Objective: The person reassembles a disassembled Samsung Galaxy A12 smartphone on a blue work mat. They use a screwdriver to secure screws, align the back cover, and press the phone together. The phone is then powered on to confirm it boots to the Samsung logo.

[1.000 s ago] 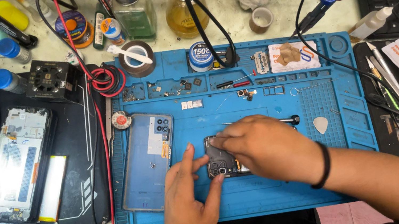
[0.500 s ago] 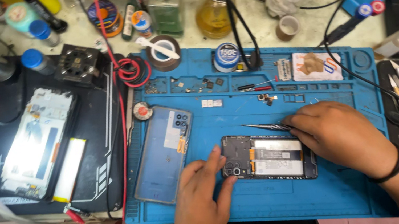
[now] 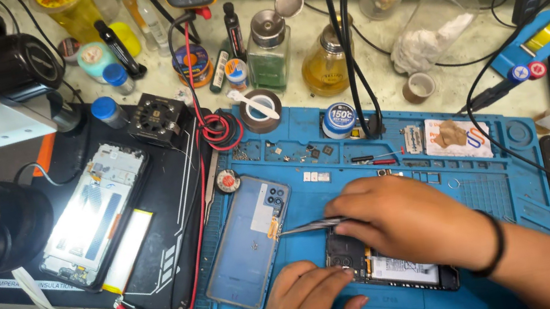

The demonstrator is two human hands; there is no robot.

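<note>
My right hand (image 3: 405, 218) was closed around thin metal tweezers (image 3: 306, 227), tips pointing left toward the blue detached phone back cover (image 3: 245, 245) lying just beside. My left hand (image 3: 308, 305) lay half-curled, holding nothing, its fingertips pressing the corner of the opened black phone with its exposed battery (image 3: 399, 271). That phone sat near the front edge of the blue silicone repair mat (image 3: 504, 190), partly under my right hand.

Bright, even light — sharp, soft shadows
</note>
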